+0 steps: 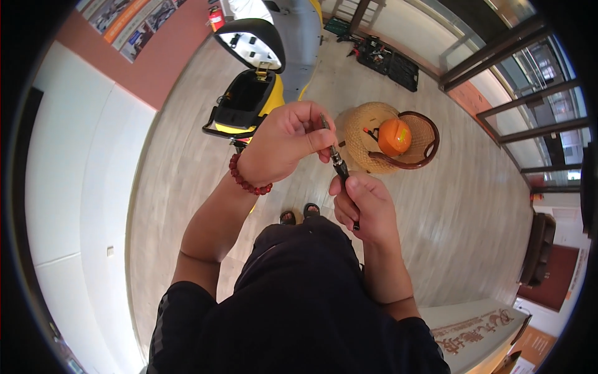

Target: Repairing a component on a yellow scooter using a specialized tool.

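My left hand (283, 140), with a red bead bracelet (243, 181) at its wrist, has its fingers closed around the narrow metal tip of a screwdriver-like tool (339, 165), held upright at a slant in front of me. My right hand (367, 206) is wrapped round the tool's black handle below it. Both hands are raised over the floor. Behind my left hand stands a yellow-and-black machine (274, 93) with its lid (249, 37) raised.
A wicker chair (427, 137) holding an orange helmet (393, 137) stands ahead right. Open black tool cases (389, 65) lie at the back. A pale wall (75, 187) runs along the left, glass doors (529, 118) along the right. My sandalled feet (309, 210) show below.
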`<state>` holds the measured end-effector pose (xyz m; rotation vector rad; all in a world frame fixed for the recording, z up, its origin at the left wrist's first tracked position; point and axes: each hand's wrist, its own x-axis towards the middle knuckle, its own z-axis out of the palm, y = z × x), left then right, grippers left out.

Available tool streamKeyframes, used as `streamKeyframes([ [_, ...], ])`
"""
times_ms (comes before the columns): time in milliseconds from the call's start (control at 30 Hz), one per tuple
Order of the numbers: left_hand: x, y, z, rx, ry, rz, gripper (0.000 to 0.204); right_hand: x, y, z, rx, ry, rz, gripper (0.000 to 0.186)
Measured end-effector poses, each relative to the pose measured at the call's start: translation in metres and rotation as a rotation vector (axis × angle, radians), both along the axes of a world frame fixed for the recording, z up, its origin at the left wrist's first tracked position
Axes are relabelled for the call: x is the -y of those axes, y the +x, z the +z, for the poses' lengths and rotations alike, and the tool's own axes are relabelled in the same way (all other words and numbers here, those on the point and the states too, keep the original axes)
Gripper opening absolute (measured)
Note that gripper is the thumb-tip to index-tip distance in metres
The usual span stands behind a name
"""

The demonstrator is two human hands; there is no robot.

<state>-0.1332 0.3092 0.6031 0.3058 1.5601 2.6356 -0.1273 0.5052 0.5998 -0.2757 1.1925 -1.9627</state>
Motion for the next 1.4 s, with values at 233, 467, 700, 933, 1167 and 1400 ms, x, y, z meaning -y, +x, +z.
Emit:
streamKeyframes([
  [233,0.030,0.036,0.004,-0.005,-0.139,0.081,0.012,0.027,0.017,-0.003,-0.144,0.061,0.023,0.031],
  [467,0.046,0.049,0.002,0.011,-0.217,0.101,0.009,0.040,0.011,-0.006,-0.165,0.116,0.126,0.033],
  [700,0.052,0.049,-0.019,0.135,-0.176,0.195,0.007,0.060,0.002,-0.019,0.198,-0.057,0.225,0.033],
  [933,0.042,0.050,-0.063,0.275,0.175,0.578,0.017,0.103,-0.010,-0.045,0.098,0.169,0.215,0.030],
  [1167,0.059,0.077,-0.099,0.447,0.432,0.889,0.021,0.161,0.000,-0.082,0.126,0.275,0.393,0.027],
  [1400,0.122,0.140,-0.134,0.395,0.654,1.087,0.027,0.240,0.061,-0.115,0.104,0.361,0.514,0.028],
])
